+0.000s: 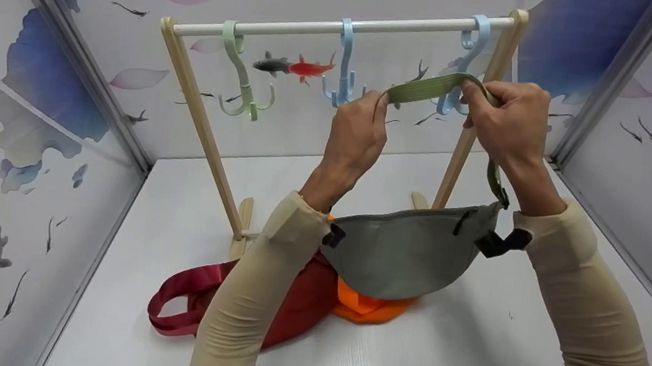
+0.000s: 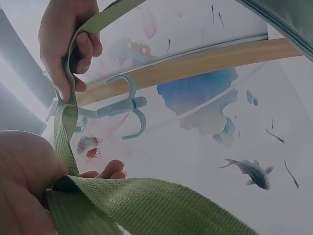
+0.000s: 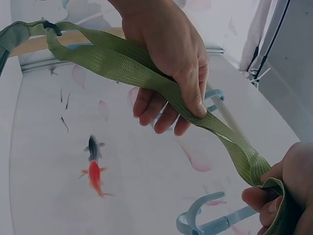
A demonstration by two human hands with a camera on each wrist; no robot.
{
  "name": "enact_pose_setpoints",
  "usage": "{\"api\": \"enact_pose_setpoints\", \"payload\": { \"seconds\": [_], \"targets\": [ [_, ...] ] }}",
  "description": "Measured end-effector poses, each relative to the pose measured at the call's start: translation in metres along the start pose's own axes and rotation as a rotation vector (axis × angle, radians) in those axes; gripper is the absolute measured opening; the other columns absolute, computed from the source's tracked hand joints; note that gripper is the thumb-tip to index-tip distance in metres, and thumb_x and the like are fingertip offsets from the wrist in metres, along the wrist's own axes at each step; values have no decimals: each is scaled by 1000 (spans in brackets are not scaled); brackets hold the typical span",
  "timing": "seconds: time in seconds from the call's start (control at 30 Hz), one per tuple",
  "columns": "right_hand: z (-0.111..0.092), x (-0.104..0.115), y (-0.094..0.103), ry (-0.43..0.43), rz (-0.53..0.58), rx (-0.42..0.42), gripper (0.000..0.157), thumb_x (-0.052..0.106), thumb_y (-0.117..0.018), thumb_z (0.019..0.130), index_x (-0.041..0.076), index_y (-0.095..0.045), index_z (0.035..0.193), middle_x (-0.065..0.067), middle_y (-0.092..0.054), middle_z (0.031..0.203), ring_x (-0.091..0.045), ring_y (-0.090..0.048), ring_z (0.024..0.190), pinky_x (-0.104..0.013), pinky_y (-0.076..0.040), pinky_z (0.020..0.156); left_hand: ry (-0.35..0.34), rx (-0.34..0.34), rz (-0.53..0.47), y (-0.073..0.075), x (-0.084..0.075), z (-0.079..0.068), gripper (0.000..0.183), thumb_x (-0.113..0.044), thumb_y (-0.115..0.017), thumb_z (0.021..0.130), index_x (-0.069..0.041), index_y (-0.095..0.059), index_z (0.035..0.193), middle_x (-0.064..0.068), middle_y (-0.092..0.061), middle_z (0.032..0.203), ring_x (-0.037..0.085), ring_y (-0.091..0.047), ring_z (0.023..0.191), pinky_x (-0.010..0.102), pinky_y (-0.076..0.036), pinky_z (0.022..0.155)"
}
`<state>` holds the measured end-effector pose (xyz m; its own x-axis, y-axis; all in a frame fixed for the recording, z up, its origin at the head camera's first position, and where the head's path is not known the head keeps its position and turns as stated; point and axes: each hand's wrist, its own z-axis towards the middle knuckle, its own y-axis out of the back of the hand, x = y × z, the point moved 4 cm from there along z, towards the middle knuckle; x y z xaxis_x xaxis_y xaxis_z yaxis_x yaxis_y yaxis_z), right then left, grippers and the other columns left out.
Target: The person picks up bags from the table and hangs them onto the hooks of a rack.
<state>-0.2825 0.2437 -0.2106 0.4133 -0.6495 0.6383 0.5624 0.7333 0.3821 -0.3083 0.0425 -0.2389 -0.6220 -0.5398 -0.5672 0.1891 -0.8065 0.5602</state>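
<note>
A grey-green waist bag (image 1: 408, 253) hangs in front of the rack by its green webbing strap (image 1: 426, 89), which is stretched between both hands. The left hand (image 1: 359, 133) pinches one part of the strap, level with the middle blue hook. My right hand (image 1: 508, 119) holds the strap between thumb and fingers in front of the right-hand blue hook (image 1: 463, 60). In the right wrist view, the strap (image 3: 117, 61) runs doubled beneath the right thumb, and the left hand (image 3: 296, 186) grips its far part. Black straps dangle at the bag's ends.
A wooden rack with a white bar (image 1: 291, 27) stands on the white table (image 1: 493, 347). A green hook (image 1: 241, 71) and another blue hook (image 1: 345, 62) hang from the bar. Behind the waist bag lie a dark red bag (image 1: 305, 298) and an orange item (image 1: 374, 312).
</note>
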Motion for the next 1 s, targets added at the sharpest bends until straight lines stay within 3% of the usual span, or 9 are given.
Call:
{"api": "enact_pose_setpoints", "payload": {
  "seconds": [0.23, 0.63, 0.8, 1.0],
  "targets": [
    [3, -4, -5, -24, -26, -15, 46, 26, -65, 95, 3, -66, 56, 21, -52, 47, 4, -54, 44, -19, -28, 39, 35, -29, 5, -6, 1, 1, 33, -20, -41, 108, 3, -64, 109, 2, -43, 66, 11, -42, 55, 18, -33, 53],
    [6, -10, -10, -57, -41, -19, 46, 25, -63, 95, 11, -62, 51, 17, -56, 47, 3, -55, 44, -19, -28, 38, 42, -40, 20, -17, 5, 5, 34, -18, -40, 108, 5, -65, 109, 0, -42, 64, 10, -41, 54, 18, -31, 50],
    [8, -12, -12, -77, -29, -23, 41, 24, -61, 94, 0, -71, 62, 19, -55, 48, 2, -57, 44, -19, -31, 38, 65, -38, 8, -20, 7, 8, 33, -19, -40, 108, 4, -63, 108, 0, -42, 64, 9, -41, 53, 18, -30, 48],
    [11, -10, -15, -96, -19, -17, 40, 23, -59, 95, -3, -73, 68, 17, -56, 49, -2, -59, 47, -20, -31, 39, 99, -39, -6, -23, 9, 9, 33, -20, -37, 108, 2, -62, 107, 0, -44, 65, 10, -42, 52, 20, -30, 47]
  ]
}}
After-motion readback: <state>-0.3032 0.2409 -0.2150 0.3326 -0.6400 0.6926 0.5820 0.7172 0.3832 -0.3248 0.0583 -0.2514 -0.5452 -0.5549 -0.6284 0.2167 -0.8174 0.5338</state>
